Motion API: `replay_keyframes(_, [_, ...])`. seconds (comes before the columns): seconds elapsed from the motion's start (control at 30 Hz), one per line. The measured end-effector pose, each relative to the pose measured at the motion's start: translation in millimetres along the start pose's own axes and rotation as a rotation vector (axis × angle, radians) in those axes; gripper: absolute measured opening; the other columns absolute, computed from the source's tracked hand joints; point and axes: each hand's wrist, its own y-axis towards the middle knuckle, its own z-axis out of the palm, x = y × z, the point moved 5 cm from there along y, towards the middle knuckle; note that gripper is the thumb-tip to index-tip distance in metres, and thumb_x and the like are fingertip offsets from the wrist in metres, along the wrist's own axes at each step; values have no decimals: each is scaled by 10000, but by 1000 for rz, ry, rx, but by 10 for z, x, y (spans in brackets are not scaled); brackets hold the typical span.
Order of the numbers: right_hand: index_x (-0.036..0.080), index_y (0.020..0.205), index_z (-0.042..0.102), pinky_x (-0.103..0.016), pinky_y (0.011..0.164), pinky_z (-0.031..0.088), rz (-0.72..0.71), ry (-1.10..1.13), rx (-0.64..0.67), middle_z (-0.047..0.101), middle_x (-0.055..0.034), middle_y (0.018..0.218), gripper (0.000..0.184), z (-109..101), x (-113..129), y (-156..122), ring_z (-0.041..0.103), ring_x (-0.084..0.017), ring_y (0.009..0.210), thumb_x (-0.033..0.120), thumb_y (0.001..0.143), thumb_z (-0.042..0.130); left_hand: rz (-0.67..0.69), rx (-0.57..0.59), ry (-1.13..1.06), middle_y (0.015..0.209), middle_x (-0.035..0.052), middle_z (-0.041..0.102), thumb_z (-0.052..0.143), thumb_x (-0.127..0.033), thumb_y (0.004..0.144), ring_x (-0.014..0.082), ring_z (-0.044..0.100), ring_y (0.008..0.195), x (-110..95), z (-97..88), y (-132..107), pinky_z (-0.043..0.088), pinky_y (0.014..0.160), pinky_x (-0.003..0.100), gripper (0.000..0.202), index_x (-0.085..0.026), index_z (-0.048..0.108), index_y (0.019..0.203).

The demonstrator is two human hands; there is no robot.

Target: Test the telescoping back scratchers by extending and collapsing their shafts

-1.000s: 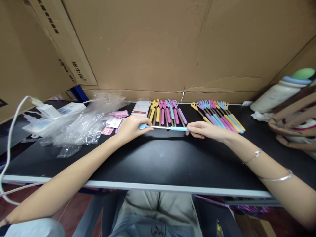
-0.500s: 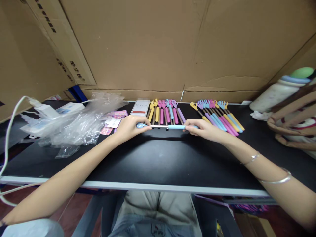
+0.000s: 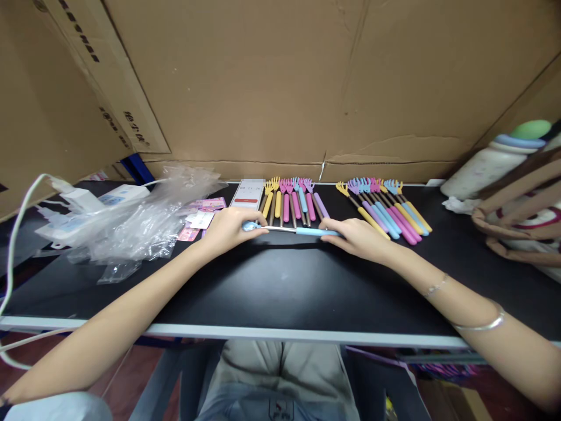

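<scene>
A light-blue back scratcher [image 3: 309, 231] with a metal rod lies level between my hands, above the black table. My left hand [image 3: 236, 227] is closed around its blue head end, whose claws are mostly hidden by the fingers. At the handle's other end, my right hand [image 3: 355, 237] pinches the blue grip between thumb and fingers. Just behind lies a row of back scratchers [image 3: 286, 206] in yellow, pink, blue and purple, claws toward the cardboard. A second group of back scratchers [image 3: 385, 207] fans out beyond my right hand.
A phone [image 3: 246, 194] showing a timer lies behind my left hand. Clear plastic bags [image 3: 144, 219], a white power strip [image 3: 96, 213] and pink cards [image 3: 189, 233] are at left. A bottle [image 3: 486, 166] and brown bag [image 3: 504, 216] stand right. Cardboard [image 3: 263, 88] walls the back.
My right hand has shifted slightly left along the blue handle and lies a little lower. My left hand keeps its hold on the head end.
</scene>
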Motion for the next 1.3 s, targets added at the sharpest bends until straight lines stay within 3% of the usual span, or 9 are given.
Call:
replay_keyframes(0.5, [239,894,574,-249,550,255,-58,-201,-89,660,-23,715,215,-4,311,1,589,-158,624,382,926,417,81,-106,138,833,-50,722,607,-422,838,123,651,739,-377,85,-50,384,605,204,178,-260,680,826])
replay_keyframes(0.7, [243,966,606,-254,543,257,17,-201,-48,651,-26,692,344,-106,159,-1,598,-182,642,508,922,390,58,-140,193,828,-44,723,578,-468,852,122,640,711,-312,35,-42,344,555,209,226,-270,687,839])
replay_keyframes(0.87, [233,923,603,-253,549,275,81,-205,-60,645,-28,690,400,-143,31,-1,593,-180,635,526,937,330,35,-179,221,817,-28,722,575,-465,852,130,636,711,-237,-2,-42,342,555,212,240,-257,691,829])
replay_keyframes(1.3, [229,904,634,-237,535,305,-14,-249,-176,668,-22,676,405,-89,61,-15,610,-165,610,527,932,360,30,-89,62,842,-41,718,599,-418,844,131,655,766,-182,42,-44,404,660,207,202,-232,662,799])
